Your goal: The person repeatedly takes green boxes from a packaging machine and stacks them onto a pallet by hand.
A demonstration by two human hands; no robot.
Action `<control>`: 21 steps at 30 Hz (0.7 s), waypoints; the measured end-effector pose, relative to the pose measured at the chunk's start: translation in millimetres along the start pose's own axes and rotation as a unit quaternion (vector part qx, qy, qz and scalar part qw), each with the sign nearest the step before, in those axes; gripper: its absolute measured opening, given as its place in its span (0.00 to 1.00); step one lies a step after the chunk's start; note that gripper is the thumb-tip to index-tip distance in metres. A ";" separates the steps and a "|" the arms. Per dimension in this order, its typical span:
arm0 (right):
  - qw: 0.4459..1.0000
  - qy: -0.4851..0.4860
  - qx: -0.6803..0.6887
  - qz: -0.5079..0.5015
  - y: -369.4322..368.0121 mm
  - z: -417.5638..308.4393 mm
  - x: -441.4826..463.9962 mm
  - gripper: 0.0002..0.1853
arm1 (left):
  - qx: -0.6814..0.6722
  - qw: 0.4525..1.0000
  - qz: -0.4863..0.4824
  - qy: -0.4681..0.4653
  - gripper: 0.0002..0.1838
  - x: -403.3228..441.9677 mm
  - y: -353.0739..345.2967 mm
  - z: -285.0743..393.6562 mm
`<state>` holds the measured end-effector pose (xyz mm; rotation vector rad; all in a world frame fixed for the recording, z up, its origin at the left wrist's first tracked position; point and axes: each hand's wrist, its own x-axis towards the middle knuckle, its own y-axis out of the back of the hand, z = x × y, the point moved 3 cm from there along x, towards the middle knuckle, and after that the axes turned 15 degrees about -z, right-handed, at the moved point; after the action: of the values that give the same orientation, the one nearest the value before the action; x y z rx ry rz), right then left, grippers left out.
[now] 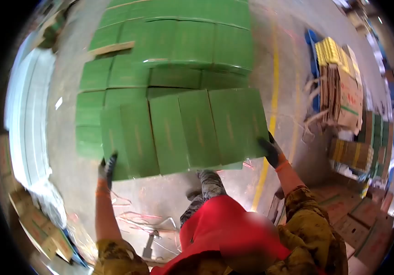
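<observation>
A row of green cardboard boxes [170,130] spans the space between my two hands, held up in front of my body. My left hand [108,167], in a dark glove, grips the lower left corner of the row. At the opposite end my gloved right hand [271,150] presses against the right side with its fingers on the face. The row tilts slightly, its right end higher in view. Just beyond it rises a large stack of similar green boxes [178,41], partly hidden by the row.
A light wooden strip [112,47] lies on the stack. Flattened cartons [343,91] and a blue pallet [314,68] stand to the right. Wrapped pale goods [30,114] stand at left. Loose straps [135,220] and a metal tool [150,245] lie by my feet.
</observation>
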<state>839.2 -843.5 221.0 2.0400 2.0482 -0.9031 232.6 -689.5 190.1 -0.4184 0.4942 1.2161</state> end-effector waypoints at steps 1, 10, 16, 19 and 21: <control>1.000 0.015 -0.004 0.026 11.1 2.4 15.2 0.32 | 0.023 0.999 -0.029 0.001 0.27 53.7 4.2 5.8; 0.988 -0.053 -0.019 0.141 104.0 90.3 161.8 0.35 | 0.141 0.986 -0.085 0.026 0.20 310.7 16.8 -8.1; 0.989 -0.102 -0.058 0.085 98.6 53.2 159.7 0.36 | -0.004 0.995 -0.029 -0.091 0.29 310.7 26.7 -38.6; 0.957 -0.066 -0.214 0.182 100.0 71.3 153.2 0.36 | 0.620 0.727 0.293 -0.016 0.46 232.0 -71.7 56.8; 0.882 0.008 -0.391 0.261 65.9 59.5 126.0 0.35 | 0.537 0.773 0.258 -0.219 0.42 181.7 -114.0 42.7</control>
<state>870.7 -767.2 90.9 1.9103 1.3671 0.0547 395.6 -558.2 126.7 1.0334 0.8276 1.2786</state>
